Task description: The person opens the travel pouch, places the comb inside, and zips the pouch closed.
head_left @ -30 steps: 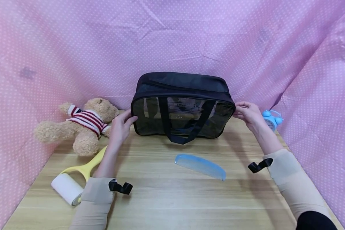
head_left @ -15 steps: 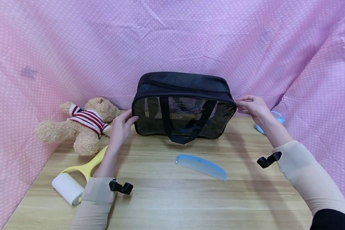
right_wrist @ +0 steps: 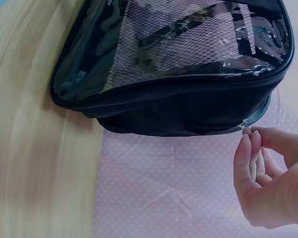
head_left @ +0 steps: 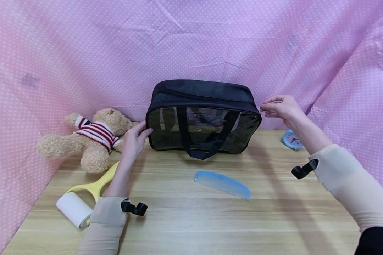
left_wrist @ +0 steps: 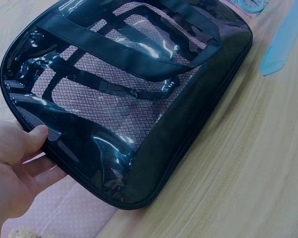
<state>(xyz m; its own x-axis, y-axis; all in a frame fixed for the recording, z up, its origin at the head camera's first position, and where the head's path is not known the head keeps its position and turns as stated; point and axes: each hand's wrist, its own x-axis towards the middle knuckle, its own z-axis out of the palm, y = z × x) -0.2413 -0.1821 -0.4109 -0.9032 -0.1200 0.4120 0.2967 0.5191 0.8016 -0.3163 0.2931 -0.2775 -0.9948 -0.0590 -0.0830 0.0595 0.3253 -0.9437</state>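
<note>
A black bag (head_left: 207, 91) with clear front panel and dark strap handle (head_left: 199, 154) stands upright at the back of the table. My left hand (head_left: 134, 141) holds its left edge, the thumb (left_wrist: 38, 135) on the front and the fingers behind. At the bag's upper right side, my right hand (head_left: 284, 108) pinches a small zipper pull (right_wrist: 245, 123) between thumb and fingertips, as the right wrist view shows. Along the top runs the zipper line (head_left: 178, 94), which looks closed in the head view. The bag's back is hidden.
A blue comb (head_left: 223, 185) lies in front of the bag. On the left are a teddy bear (head_left: 97, 135) in a striped sweater and a yellow-handled lint roller (head_left: 75, 209). A blue alarm clock (head_left: 292, 139) stands right of the bag, partly behind my right arm. Pink dotted cloth (head_left: 191, 42) surrounds the table.
My right hand has moved slightly up and outward at the bag's right side, and its forearm has swung right. The left hand and the bag have stayed nearly in place.
</note>
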